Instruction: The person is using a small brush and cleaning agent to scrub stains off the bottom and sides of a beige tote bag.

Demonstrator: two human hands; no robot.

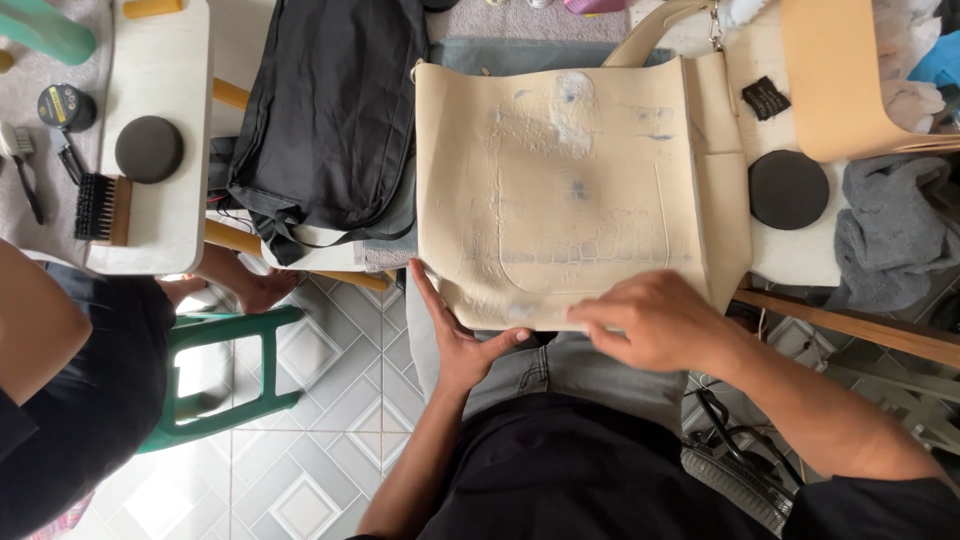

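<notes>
A: The cream bag [575, 190], lying on the lap, is steadied by the spread left hand [462, 340]; its near edge is rubbed by the right hand [650, 318], fingers pressed together.

B: The flaking finish could be lifted further if too much pressure is applied.

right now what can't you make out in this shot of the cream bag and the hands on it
Head view only:
- Cream bag: strap cut off by the top edge; underside hidden against the lap.
- Right hand: fingertips blurred; what they press is unclear.
- Left hand: palm hidden beneath the bag's edge.
- Black tag: too small to make out.
</notes>
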